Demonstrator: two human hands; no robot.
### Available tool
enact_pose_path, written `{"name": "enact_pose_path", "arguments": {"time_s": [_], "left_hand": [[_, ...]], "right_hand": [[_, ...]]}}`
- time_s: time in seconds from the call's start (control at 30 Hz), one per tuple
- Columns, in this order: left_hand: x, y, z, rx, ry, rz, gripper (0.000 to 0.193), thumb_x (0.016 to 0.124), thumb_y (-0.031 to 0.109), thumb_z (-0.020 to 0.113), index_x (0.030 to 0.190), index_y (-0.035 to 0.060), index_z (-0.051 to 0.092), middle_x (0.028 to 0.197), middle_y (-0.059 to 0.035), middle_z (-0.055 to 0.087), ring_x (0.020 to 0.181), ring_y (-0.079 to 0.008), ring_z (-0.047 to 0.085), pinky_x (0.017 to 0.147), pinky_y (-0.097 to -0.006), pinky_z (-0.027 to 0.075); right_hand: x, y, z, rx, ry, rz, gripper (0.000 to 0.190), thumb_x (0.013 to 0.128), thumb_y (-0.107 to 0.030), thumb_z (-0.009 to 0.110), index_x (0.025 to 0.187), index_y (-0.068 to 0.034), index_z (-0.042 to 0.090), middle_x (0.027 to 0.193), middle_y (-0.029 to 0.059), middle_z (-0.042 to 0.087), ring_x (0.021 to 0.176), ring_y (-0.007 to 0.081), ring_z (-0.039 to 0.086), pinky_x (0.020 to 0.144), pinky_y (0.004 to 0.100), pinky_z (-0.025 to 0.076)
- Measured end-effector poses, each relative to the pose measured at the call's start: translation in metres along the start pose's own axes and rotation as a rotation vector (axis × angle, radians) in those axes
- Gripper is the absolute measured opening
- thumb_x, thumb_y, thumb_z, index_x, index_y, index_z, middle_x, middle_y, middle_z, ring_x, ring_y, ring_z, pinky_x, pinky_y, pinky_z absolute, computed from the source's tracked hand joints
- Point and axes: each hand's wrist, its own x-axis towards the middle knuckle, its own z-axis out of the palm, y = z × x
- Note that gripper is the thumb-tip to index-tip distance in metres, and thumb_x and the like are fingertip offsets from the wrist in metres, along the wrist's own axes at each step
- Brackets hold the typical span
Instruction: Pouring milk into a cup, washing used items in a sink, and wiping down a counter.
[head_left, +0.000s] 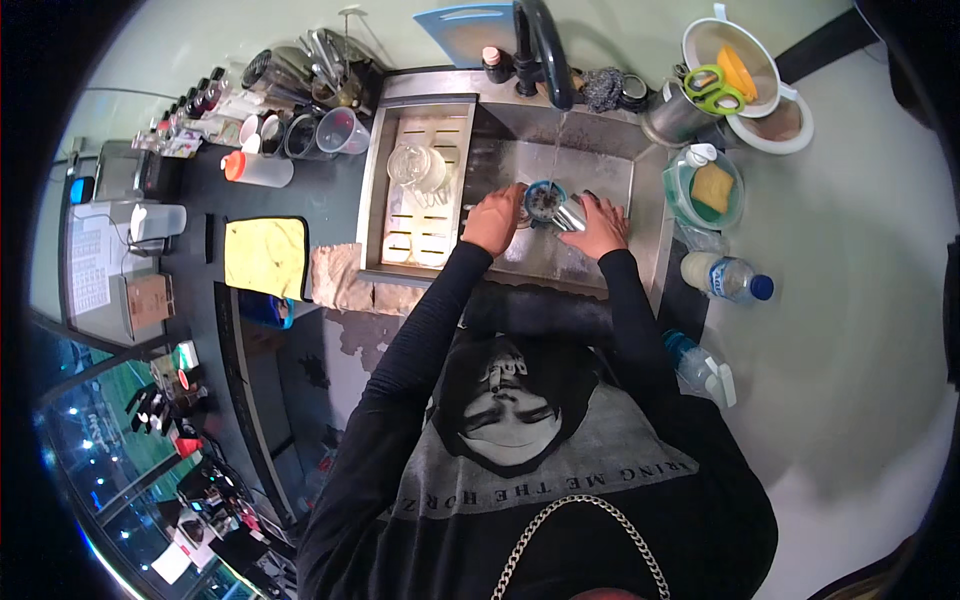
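Note:
Both hands are low in a stainless steel sink (517, 251), beneath a black faucet (551, 56) from which a thin stream of water falls. My left hand (495, 219) grips a blue-rimmed round strainer or cup (545, 201) by its left side; dark wet bits show inside it, and its exact kind is unclear. In my right hand (598, 225) is a shiny metal cup (571, 214), tilted with its mouth against the blue rim. Part of a further round item shows beneath my left fingers, mostly hidden.
Left of the basin, glass vessels (412, 166) stand on a slotted drain tray (424, 259). A yellow cloth (266, 259) lies on the dark counter. At right are a tub with a sponge (711, 189), a plastic bottle (724, 276) and a metal container (670, 116) with green scissors.

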Motion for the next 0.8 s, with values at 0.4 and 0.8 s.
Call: {"name": "enact_pose_path", "arguments": {"time_s": [0.4, 0.8], "left_hand": [[-0.036, 0.000, 0.012, -0.203, 0.004, -0.126, 0.025, 0.102, 0.020, 0.050, 0.118, 0.0028, 0.057, 0.094, -0.0230, 0.070, 0.091, -0.0418, 0.066, 0.077, -0.0471, 0.053], [0.012, 0.027, 0.011, -0.809, 0.092, -0.316, 0.042, 0.102, 0.035, 0.050, 0.132, 0.0055, 0.055, 0.113, -0.0266, 0.065, 0.100, -0.0441, 0.065, 0.085, -0.0446, 0.053]], "right_hand": [[0.019, 0.017, -0.028, 0.107, -0.430, 0.147, 0.088, 0.073, -0.074, 0.063, 0.127, -0.004, 0.061, 0.118, 0.0196, 0.065, 0.110, 0.0325, 0.062, 0.091, 0.0396, 0.049], [0.024, -0.058, 0.009, 0.897, 0.339, -0.216, 0.086, 0.073, -0.012, 0.083, 0.143, -0.004, 0.034, 0.126, 0.0198, 0.060, 0.114, 0.0323, 0.062, 0.094, 0.0393, 0.050]]}}
